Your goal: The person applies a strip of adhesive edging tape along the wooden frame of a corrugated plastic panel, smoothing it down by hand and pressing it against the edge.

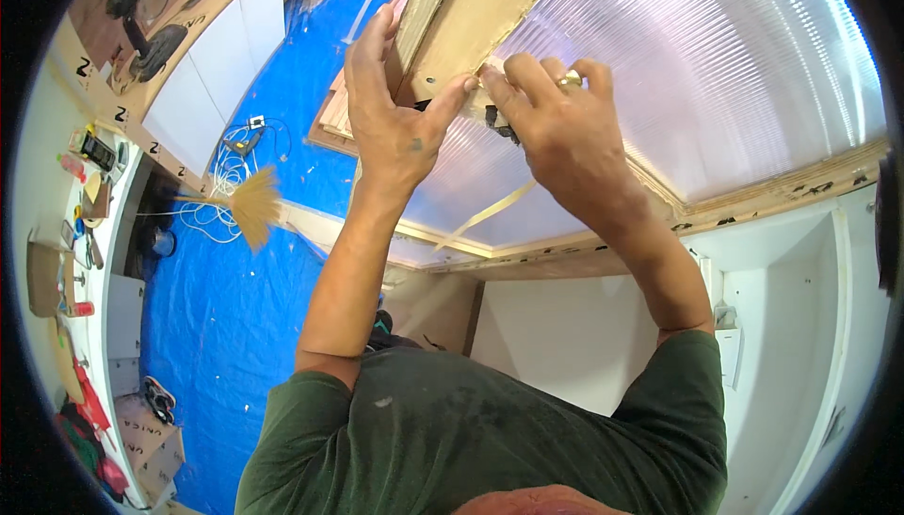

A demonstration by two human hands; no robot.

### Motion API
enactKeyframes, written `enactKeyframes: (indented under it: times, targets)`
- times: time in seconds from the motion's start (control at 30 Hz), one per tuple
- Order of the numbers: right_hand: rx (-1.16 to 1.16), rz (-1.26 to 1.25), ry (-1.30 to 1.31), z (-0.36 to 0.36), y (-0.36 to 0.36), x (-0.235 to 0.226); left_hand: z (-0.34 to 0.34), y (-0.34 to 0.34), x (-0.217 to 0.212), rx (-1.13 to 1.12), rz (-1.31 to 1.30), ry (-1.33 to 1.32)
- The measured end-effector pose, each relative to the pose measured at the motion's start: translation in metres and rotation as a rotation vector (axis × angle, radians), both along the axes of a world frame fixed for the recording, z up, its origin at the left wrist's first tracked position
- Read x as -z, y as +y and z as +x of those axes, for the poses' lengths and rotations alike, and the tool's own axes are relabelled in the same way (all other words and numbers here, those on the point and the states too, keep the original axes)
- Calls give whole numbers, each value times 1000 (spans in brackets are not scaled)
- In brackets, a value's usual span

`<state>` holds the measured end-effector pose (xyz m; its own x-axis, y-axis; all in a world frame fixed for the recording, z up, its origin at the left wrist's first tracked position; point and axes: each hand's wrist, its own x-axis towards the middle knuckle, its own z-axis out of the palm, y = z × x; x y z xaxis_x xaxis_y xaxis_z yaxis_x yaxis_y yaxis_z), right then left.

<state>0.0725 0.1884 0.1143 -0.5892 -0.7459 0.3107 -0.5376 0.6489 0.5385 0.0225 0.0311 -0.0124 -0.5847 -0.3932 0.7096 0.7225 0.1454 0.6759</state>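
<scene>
At the top centre of the frame, two bare hands work at a wooden frame [490,8] set with a translucent ribbed panel [706,63]; this panel fills much of the upper right, and its timber edge runs on toward the right rim. The left hand [391,134] is spread, fingers up beside the frame's outer timber and the thumb reaching right, its tip close by the right thumb; it looks loose and unclenched, though I can't tell whether it presses on the wood. The right hand [570,129] bends over the panel's corner, fingers curled in; a brassy bit [571,78] shows among them and a small dark piece [500,121] sits just under the thumb side; from here I can't tell what, if anything, the curled fingers grasp. A yellowish strip [494,208] slants across the panel below the hands; both forearms rise from the sleeves of a dark green shirt [461,430] at bottom centre.

On the left side, a blue sheet [235,327] covers the floor; a straw broom [252,209] lies near a tangle of white cable [224,176]; a dark fan [141,21] stands at upper left, and a white cabinet [786,327] stands open at lower right.
</scene>
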Motion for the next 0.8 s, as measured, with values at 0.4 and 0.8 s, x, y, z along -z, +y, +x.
enactKeyframes:
  times: [0.4,0.8]
  targets:
    - [-29,-624,-16,-7,15,43,1,3,0,38,-1,10]
    - [86,-584,-5,-12,-12,33,-3,3,-2,138,121,-62]
